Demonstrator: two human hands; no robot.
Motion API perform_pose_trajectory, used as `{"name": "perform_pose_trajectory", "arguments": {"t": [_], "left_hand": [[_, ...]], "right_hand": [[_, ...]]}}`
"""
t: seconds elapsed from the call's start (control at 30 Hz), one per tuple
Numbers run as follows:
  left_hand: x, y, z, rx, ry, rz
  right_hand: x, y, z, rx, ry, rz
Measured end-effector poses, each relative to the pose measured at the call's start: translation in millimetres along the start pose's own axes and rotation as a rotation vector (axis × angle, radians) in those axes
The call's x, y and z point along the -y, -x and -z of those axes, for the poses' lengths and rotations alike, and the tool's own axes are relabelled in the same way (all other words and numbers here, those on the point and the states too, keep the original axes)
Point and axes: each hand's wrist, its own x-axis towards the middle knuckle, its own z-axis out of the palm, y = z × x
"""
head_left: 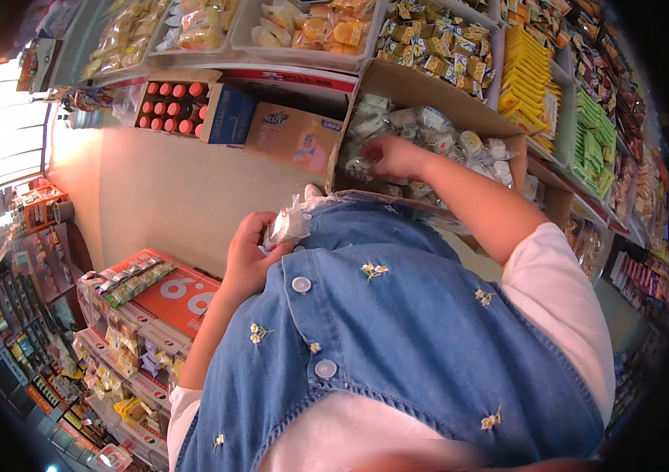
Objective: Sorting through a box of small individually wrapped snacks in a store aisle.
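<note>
My left hand [248,253] is closed around a few small snack packets [290,225] in clear and white wrapping, held beside the denim apron dress. An open cardboard box [499,135] stands ahead on the right, filled with the same sort of clear-wrapped packets [433,119]. My right hand [399,157] reaches into this box from the right. Its fingers are bent down onto a wrapped packet [357,167] near the box's left side, and the fingertips are partly hidden among the packets.
Along the far side runs a display of bins with wrapped snacks [334,31], yellow packets [525,79] and green packets [592,149]. Below it stand a carton of red-capped bottles [173,108] and a brown carton [291,135]. A shelf unit with a red top [169,295] is at my left.
</note>
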Motion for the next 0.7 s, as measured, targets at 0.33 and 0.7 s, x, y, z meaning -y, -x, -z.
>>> {"name": "perform_pose_trajectory", "arguments": {"t": [0.33,0.7], "left_hand": [[-1.8,3.1,-0.1,-0.011,-0.019,0.037],[-2.5,10.9,7.8,-0.055,-0.079,0.029]], "right_hand": [[23.7,-6.2,-33.4,0.068,1.163,0.329],[14.9,-7.9,-23.2,0.047,0.939,0.508]]}}
